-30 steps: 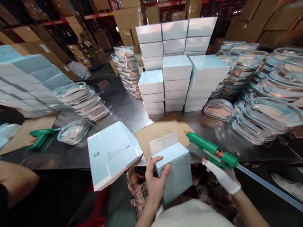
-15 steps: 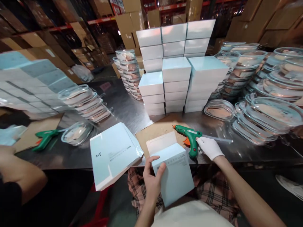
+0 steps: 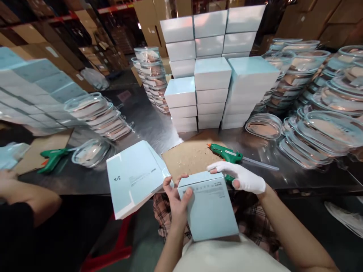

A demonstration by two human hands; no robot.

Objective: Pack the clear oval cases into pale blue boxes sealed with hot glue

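Observation:
A pale blue-white cardboard box (image 3: 212,211) with small printing is tilted in front of my body. My bare left hand (image 3: 178,198) grips its upper left corner, thumb on the printed face and fingers around the edge. At the upper right corner, my white-gloved right hand (image 3: 241,177) lies along the top edge with fingers stretched out and thumb apart. The box's top flap is folded down under those fingers. Just behind the glove, a green glue gun (image 3: 225,153) with an orange nozzle lies on the table, partly hidden, a clear glue stick (image 3: 262,164) protruding from it.
Flat pale boxes (image 3: 136,177) lie left of my hand. Brown cardboard (image 3: 181,156) covers part of the metal table (image 3: 147,121). White boxes (image 3: 212,81) are stacked behind, flanked by packaged oval containers (image 3: 326,130). A co-worker's arm (image 3: 31,189) and another glue gun (image 3: 52,160) are at left.
My right hand has let go of the glue gun and moved left onto the box's top edge. The raised flap is now folded down.

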